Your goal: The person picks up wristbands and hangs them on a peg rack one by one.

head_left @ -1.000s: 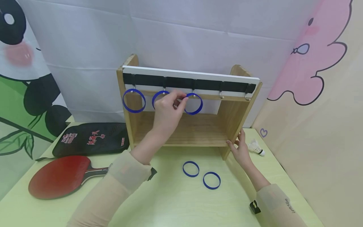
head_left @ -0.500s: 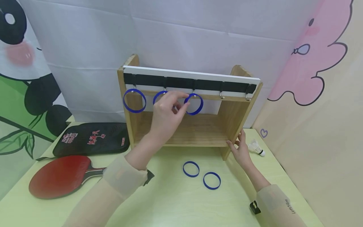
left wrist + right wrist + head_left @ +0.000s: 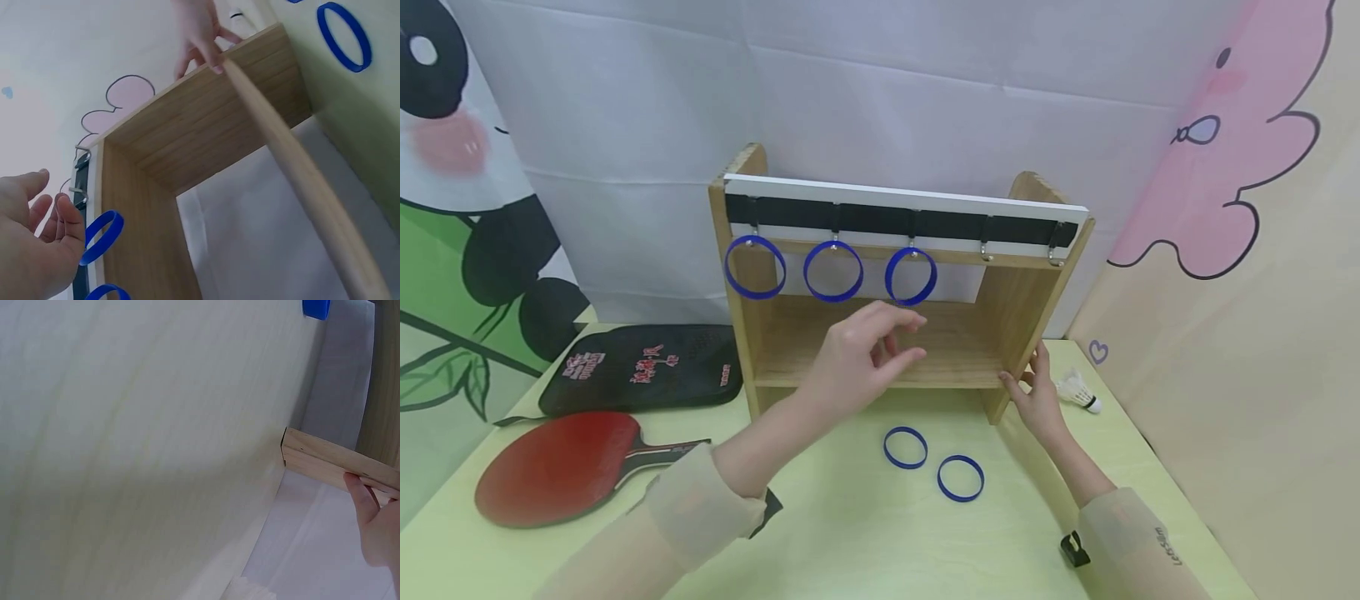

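A wooden rack [image 3: 955, 335] carries a white-and-black strip with metal hooks along its top front. Three blue rings hang there: a left ring [image 3: 758, 296], a middle ring [image 3: 833, 299] and a right ring [image 3: 913, 302]. Just below the right ring floats my left hand [image 3: 857, 358], its fingers loosely bent and holding nothing. My right hand [image 3: 1039, 400] grips the rack's right side panel low down, thumb at the front edge, fingers partly hidden on the outside. In the left wrist view the left hand [image 3: 37, 244] appears close beside a hanging ring [image 3: 105, 239].
On the table in front of the rack lie two more blue rings, one nearer the rack [image 3: 906, 467] and another [image 3: 960, 499] to its right. A red table tennis bat [image 3: 561, 467] and black case [image 3: 643, 367] lie left. A shuttlecock [image 3: 1077, 390] sits beyond the right hand.
My left hand has let go of the right hanging ring and moved down from it. That ring stays on its hook. The right hand has kept its place.
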